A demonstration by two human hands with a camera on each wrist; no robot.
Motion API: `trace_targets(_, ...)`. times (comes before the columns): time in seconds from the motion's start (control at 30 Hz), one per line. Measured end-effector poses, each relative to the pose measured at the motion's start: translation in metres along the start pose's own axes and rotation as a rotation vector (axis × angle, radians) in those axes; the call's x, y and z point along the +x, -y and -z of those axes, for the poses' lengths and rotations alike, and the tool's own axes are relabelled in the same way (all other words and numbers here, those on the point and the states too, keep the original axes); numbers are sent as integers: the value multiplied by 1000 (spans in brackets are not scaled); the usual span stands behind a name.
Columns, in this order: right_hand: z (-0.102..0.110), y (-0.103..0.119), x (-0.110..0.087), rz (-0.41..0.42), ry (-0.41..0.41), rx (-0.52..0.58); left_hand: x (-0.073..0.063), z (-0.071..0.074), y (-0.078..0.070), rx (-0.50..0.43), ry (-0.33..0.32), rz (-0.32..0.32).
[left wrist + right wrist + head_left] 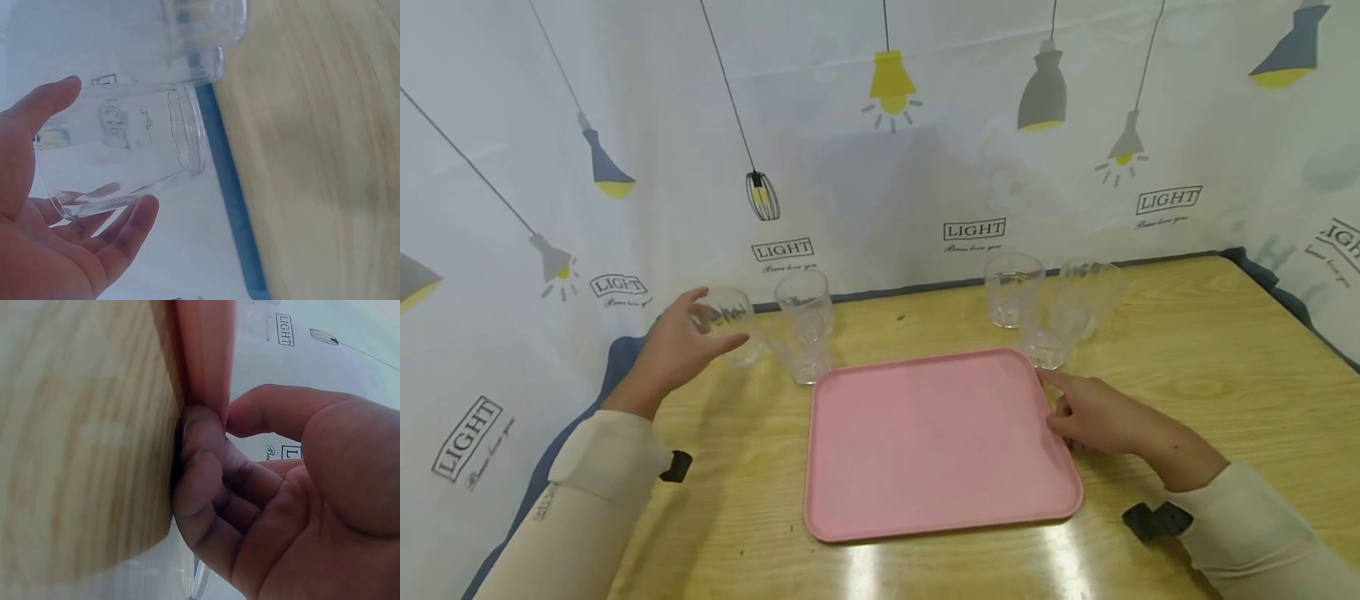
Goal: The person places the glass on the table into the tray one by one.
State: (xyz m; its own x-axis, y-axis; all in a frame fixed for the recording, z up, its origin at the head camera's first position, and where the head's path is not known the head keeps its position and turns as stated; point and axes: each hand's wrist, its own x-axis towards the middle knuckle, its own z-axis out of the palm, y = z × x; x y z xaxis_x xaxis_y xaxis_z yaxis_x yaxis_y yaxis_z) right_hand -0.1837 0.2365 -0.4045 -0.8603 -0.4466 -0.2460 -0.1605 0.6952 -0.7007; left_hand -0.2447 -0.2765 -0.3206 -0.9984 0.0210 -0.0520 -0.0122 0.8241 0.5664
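Observation:
My left hand (pixel 681 342) spreads its thumb and fingers around a clear drinking glass (pixel 730 321) at the table's back left. In the left wrist view, the thumb lies on one side of this glass (pixel 134 137) and the fingers on the other, some showing through it. With my right hand (pixel 1101 412) I pinch the right edge of a pink tray (pixel 925 442). In the right wrist view, curled fingers (pixel 200 481) lie under the tray's edge (pixel 209 356), with a fingertip against its other side.
Two more clear glasses (pixel 805 296) stand right of the first, by the tray's back left corner. Three others (pixel 1013 283) are grouped behind its back right corner. A white printed curtain (pixel 887 183) closes off the wooden table (pixel 1210 342) at the back and sides.

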Motion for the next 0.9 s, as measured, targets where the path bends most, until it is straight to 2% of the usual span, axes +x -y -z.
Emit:
trace_targets(0.23,0,0,-1,-7,9,1,-22,6,-25,27,-81,-93)
trace_targets(0.37,0,0,-2,2,5,1,-32,7,-44,47,-103,-142)
trace_targets(0.63,-1,-1,0,22,1,-29,-51,-2,-75,37,-86,-231)
trace_targets(0.9,0,0,1,28,13,-21,-54,-23,-86,-10,-44,-274)
